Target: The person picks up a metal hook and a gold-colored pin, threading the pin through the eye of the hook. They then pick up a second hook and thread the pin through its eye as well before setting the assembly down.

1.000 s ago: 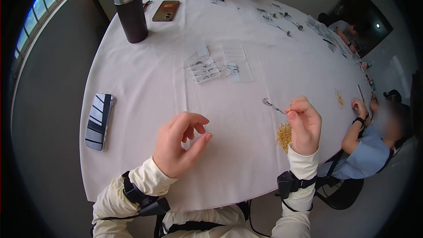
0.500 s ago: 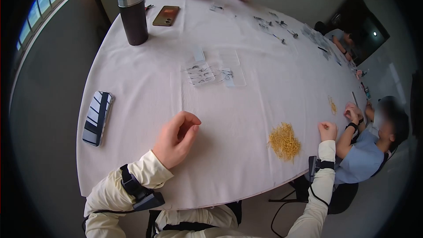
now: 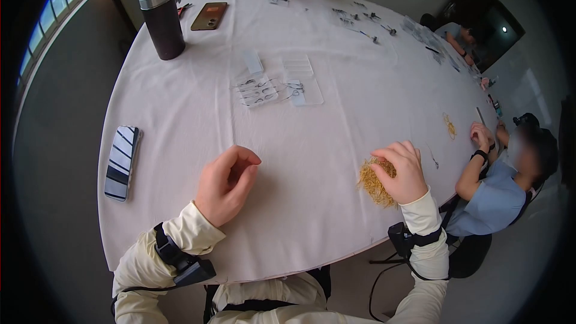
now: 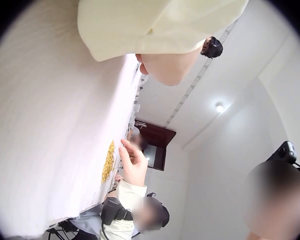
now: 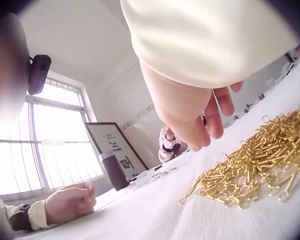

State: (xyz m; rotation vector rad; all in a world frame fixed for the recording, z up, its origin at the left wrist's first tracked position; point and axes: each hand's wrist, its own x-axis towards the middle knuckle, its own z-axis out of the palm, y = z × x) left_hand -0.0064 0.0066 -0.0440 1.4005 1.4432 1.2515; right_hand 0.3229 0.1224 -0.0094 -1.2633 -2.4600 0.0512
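My right hand [image 3: 403,171] hangs over the near edge of a pile of small gold-coloured metal pieces [image 5: 260,162] with looped ends and coiled shafts. Its fingers are loosely bent, thumb apart from them, and nothing shows between them. In the head view this hand covers part of the pile [image 3: 373,187]. Beyond it, to the right, a thin dark metal piece [image 3: 435,160] lies on the cloth. My left hand [image 3: 225,183] rests at the middle front of the table, fingers loosely curled around nothing.
Clear plastic boxes [image 3: 312,93] with dark wire pieces lie mid-table. A phone [image 3: 123,162] sits at the left edge; a dark tumbler [image 3: 163,27] and another phone [image 3: 209,16] stand or lie farther back. Yellow loops [image 3: 450,126] lie near a seated person [image 3: 492,186] at the right.
My right hand, which pinched a dark metal piece, reached right and has come back over the gold pile without it. That piece now lies on the cloth. The left hand stays loosely curled.
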